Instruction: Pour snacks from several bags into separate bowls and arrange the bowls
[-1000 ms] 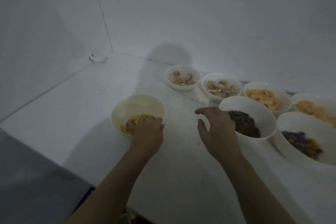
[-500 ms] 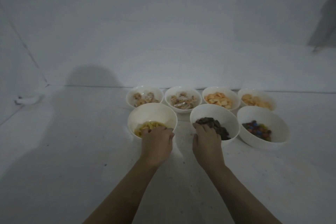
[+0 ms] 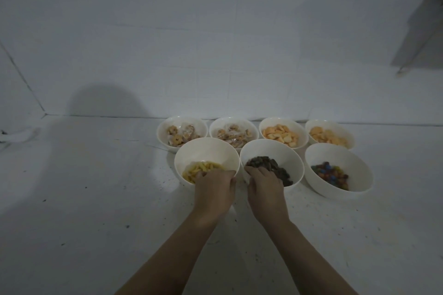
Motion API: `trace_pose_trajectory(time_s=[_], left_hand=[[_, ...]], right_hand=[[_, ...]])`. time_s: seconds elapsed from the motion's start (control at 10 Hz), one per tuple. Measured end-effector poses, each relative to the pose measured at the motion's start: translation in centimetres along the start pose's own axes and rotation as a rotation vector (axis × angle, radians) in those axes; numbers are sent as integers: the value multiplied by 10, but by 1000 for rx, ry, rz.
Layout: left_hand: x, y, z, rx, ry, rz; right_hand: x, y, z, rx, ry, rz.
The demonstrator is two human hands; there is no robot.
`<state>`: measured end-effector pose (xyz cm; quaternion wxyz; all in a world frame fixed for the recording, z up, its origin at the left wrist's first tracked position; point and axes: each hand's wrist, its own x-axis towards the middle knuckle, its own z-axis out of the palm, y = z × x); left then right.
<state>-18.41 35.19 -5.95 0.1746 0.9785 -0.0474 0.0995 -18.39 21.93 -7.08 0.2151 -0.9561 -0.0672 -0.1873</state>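
Several white bowls of snacks stand in two rows on a white counter. In front, my left hand grips the near rim of the bowl of yellow sticks. My right hand grips the near rim of the bowl of dark brown pieces beside it. A bowl of coloured candies stands to the right, apart from my hands. Behind are two bowls of ring biscuits and two bowls of orange crackers.
A white tiled wall rises just behind the back row. The counter is speckled with dark crumbs. A small white object lies at the far left by the corner. A grey cabinet edge hangs at upper right.
The yellow-stick bowl has slid right into line with the dark-piece bowl, my left hand staying on it. My right hand has closed onto the dark-piece bowl's rim. The camera has turned towards the wall.
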Motion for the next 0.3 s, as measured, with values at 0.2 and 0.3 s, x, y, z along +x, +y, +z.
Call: trace_pose_trajectory(time_s=[0.2, 0.3], left_hand=[[0, 1, -3, -10, 40, 24], [-9, -2, -7, -78, 156, 73]], right_hand=[[3, 4, 1, 2, -36, -14], [-6, 3, -4, -16, 29, -66]])
